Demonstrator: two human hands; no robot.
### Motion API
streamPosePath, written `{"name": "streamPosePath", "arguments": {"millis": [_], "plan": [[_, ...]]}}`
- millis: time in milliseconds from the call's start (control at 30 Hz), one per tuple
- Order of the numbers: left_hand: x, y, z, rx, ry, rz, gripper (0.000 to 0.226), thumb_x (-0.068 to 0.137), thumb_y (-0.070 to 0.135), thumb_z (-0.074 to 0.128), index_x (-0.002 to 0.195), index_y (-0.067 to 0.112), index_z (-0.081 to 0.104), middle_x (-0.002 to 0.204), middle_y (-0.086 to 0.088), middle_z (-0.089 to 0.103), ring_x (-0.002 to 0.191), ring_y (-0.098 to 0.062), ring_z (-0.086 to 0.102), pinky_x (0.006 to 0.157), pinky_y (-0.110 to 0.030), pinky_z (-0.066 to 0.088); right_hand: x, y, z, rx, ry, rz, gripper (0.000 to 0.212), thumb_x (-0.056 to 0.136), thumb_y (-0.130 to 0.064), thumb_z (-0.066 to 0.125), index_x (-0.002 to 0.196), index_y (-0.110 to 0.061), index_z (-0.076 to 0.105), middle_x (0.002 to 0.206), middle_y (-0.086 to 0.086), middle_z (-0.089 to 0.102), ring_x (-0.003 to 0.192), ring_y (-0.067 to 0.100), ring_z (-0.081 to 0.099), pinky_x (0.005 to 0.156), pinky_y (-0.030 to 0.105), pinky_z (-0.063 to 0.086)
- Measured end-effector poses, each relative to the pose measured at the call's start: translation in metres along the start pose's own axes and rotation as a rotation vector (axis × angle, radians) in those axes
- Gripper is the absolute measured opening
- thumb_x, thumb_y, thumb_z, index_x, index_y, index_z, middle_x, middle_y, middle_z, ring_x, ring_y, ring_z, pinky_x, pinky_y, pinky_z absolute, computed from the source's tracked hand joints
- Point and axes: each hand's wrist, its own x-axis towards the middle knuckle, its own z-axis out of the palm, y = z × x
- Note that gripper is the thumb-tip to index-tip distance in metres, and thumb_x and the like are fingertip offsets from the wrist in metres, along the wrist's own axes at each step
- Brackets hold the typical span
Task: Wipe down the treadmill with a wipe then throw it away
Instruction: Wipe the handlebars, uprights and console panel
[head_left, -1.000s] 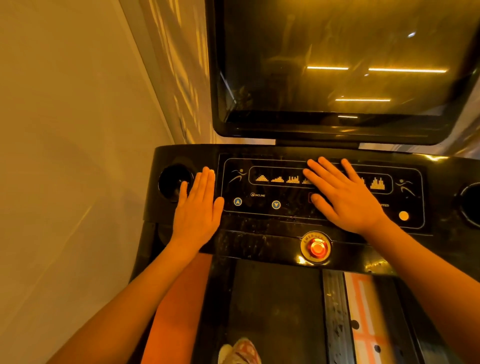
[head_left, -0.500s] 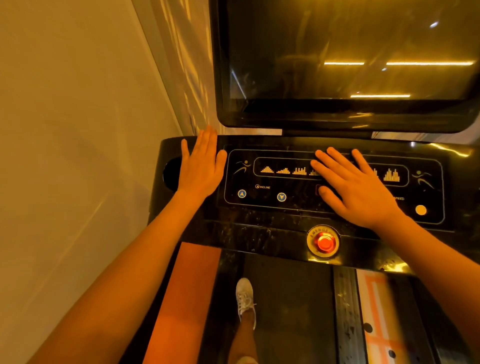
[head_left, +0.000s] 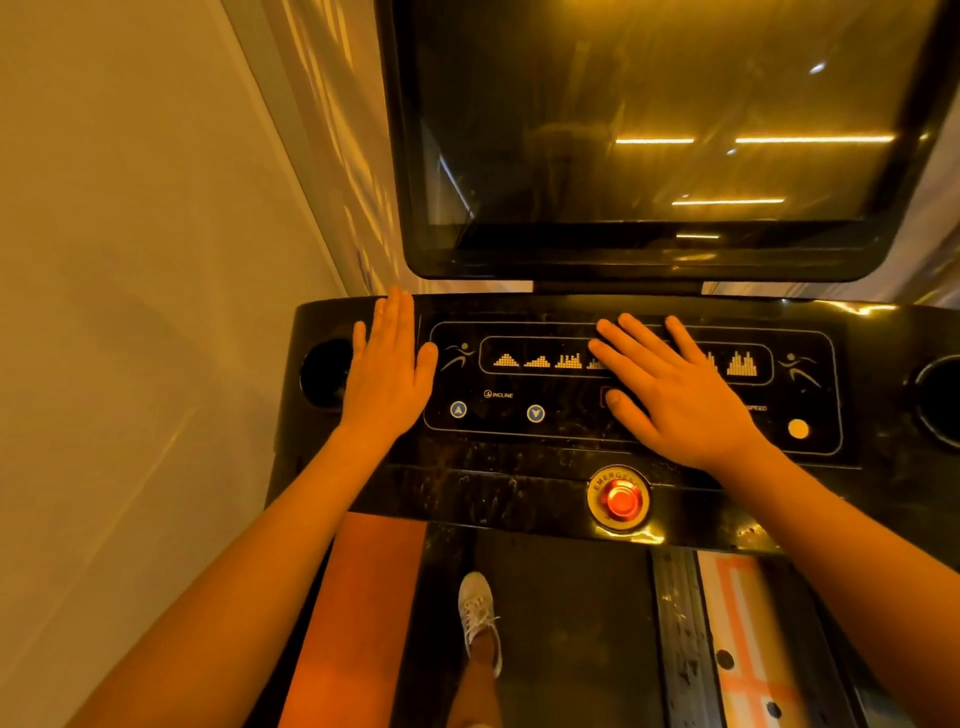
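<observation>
On the treadmill console (head_left: 519, 467), left hand (head_left: 387, 374) flat beside the cup hole (head_left: 324, 374), fingers straight, grasping nothing. Right hand (head_left: 675, 387) spread flat over the button panel (head_left: 519, 410), fingers relaxed; any wipe under the palm hidden, cannot tell. Below, red stop button (head_left: 621, 500) and one shoe (head_left: 478, 608) on the belt (head_left: 571, 623).
</observation>
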Motion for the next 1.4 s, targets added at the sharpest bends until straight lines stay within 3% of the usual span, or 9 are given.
{"name": "streamPosePath", "arguments": {"millis": [133, 333, 500, 700, 1000, 1233, 1400], "plan": [[-0.017, -0.007, 0.004, -0.02, -0.021, 0.023, 0.067, 0.108, 0.041, 0.03, 0.164, 0.018, 0.003, 0.172, -0.002, -0.001, 0.157, -0.018, -0.004, 0.127, -0.045, 0.002, 0.0, 0.001, 0.0, 0.006, 0.007, -0.003, 0.06, 0.107, -0.049, 0.028, 0.161, -0.024, 0.028, 0.169, -0.001, 0.02, 0.158, 0.02, 0.01, 0.128, 0.053, 0.004], [0.009, -0.008, -0.005, 0.038, -0.022, 0.026, 0.064, 0.109, 0.042, 0.027, 0.165, 0.018, 0.004, 0.172, -0.003, 0.003, 0.158, -0.018, 0.0, 0.125, -0.051, -0.002, 0.0, 0.002, 0.0, 0.017, 0.015, -0.01, 0.06, 0.107, -0.049, 0.029, 0.161, -0.023, 0.028, 0.169, -0.001, 0.02, 0.158, 0.019, 0.01, 0.128, 0.053, 0.005], [-0.028, -0.008, 0.003, -0.001, -0.028, 0.031, 0.066, 0.108, 0.041, 0.028, 0.165, 0.021, 0.001, 0.172, 0.0, -0.003, 0.157, -0.016, -0.005, 0.125, -0.047, -0.005, 0.0, 0.001, 0.001, 0.019, 0.029, -0.009, 0.06, 0.107, -0.048, 0.029, 0.16, -0.022, 0.03, 0.169, 0.0, 0.021, 0.158, 0.02, 0.011, 0.128, 0.054, 0.005], [0.007, 0.005, -0.002, -0.011, -0.009, -0.03, 0.064, 0.11, 0.042, 0.027, 0.164, 0.017, 0.006, 0.172, -0.004, 0.004, 0.158, -0.022, 0.001, 0.125, -0.055, -0.003, -0.001, 0.001, 0.001, 0.015, 0.035, -0.009, 0.06, 0.106, -0.048, 0.031, 0.161, -0.022, 0.031, 0.169, 0.0, 0.022, 0.158, 0.02, 0.011, 0.128, 0.052, 0.003], [-0.044, 0.009, 0.013, -0.11, -0.012, 0.045, 0.064, 0.111, 0.033, 0.032, 0.165, 0.016, 0.003, 0.172, -0.004, -0.003, 0.158, -0.019, -0.006, 0.125, -0.038, -0.002, 0.0, 0.0, -0.002, 0.02, 0.02, -0.005, 0.06, 0.107, -0.047, 0.032, 0.161, -0.022, 0.03, 0.169, 0.001, 0.022, 0.158, 0.021, 0.011, 0.128, 0.054, 0.004], [0.006, 0.007, -0.001, 0.009, 0.017, -0.023, 0.062, 0.111, 0.039, 0.027, 0.164, 0.015, 0.006, 0.172, -0.006, 0.005, 0.158, -0.024, 0.003, 0.124, -0.05, -0.004, 0.0, -0.002, -0.003, 0.031, 0.035, -0.007, 0.06, 0.107, -0.047, 0.031, 0.16, -0.02, 0.032, 0.169, 0.003, 0.024, 0.158, 0.022, 0.013, 0.128, 0.054, 0.004], [-0.042, 0.012, 0.012, -0.127, 0.04, -0.022, 0.062, 0.11, 0.032, 0.031, 0.164, 0.016, 0.006, 0.172, -0.006, 0.002, 0.158, -0.022, -0.001, 0.125, -0.044, -0.004, -0.001, -0.001, -0.004, 0.018, 0.022, -0.004, 0.059, 0.107, -0.047, 0.032, 0.161, -0.021, 0.031, 0.169, 0.002, 0.023, 0.158, 0.021, 0.012, 0.128, 0.053, 0.003]]}}
